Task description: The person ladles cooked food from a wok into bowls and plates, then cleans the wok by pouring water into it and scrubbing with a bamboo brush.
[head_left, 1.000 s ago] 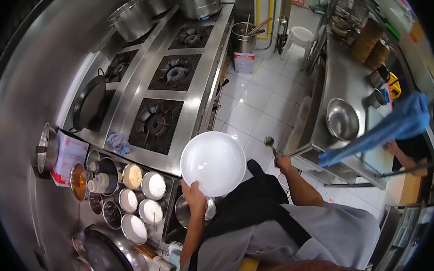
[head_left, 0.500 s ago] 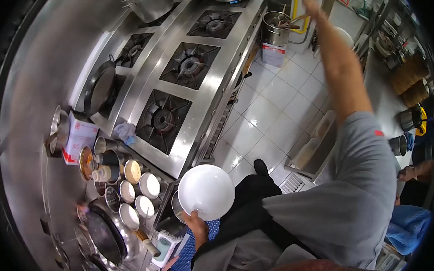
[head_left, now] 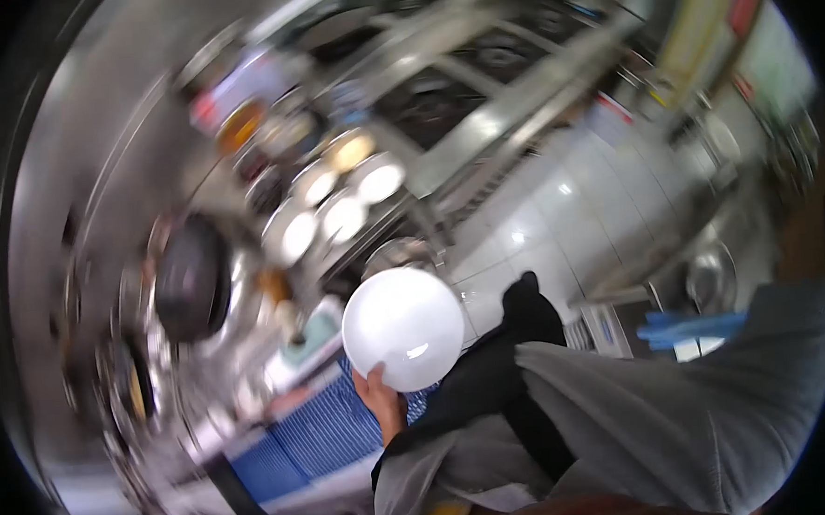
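Left grip [head_left: 381,404] holds a white bowl [head_left: 403,321] near pots [head_left: 270,235] of white contents.

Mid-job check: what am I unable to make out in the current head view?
All in the head view:
- Right hand: out of sight; its grey sleeve runs toward the dark right edge.
- Part of the left hand: hidden behind the white bowl.
- What fills the pale pots: motion blur.
- Whether the burners are lit: motion blur.
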A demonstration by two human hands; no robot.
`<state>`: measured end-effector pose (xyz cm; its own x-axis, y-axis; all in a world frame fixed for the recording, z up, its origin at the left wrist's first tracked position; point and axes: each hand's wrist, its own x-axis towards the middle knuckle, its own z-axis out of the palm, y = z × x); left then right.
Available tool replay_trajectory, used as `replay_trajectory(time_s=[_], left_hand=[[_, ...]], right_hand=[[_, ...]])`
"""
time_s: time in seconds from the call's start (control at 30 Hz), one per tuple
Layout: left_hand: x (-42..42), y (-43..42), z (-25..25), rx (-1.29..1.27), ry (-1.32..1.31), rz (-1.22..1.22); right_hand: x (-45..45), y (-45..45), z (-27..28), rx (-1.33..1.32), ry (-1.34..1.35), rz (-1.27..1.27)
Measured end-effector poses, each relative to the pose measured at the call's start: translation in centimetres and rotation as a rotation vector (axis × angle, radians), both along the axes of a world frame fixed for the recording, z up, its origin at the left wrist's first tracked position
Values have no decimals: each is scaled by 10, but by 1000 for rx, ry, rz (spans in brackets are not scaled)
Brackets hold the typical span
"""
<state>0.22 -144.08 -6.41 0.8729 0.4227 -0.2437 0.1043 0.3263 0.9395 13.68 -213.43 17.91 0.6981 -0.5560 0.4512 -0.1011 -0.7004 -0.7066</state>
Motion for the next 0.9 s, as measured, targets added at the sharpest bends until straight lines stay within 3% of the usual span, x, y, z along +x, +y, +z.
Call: replay_trajectory(time_s=[0.17,0.2,0.33,0.37,0.5,0.63,0.7,0.77,0.83,0.9], left_hand=[[-94,141,-5,-66,-104,345],[-112,165,-5,178,-58,433],[-189,250,34,419,-119,810],[-219,267,49,407,47,815],[-262,340,45,328,87,1090],[-302,401,40,379,240,1246],[-309,430,32,397,346,1286],[-311,460,8,416,438,1351],[-313,489,5,437,423,1405],[-313,511,38,374,371,1420]], right_hand=[[16,191,2,-221,29,338],[47,239,14,-278,-2,430],[101,474,73,-415,-214,752],[93,516,90,-418,-274,810],[70,660,137,-358,-482,1050],[22,818,148,-146,-524,1531],[-10,909,111,48,-262,1890],[-51,1020,14,147,392,2165],[-89,1116,-149,-26,958,2168],[-161,1191,-211,273,1534,2044]])
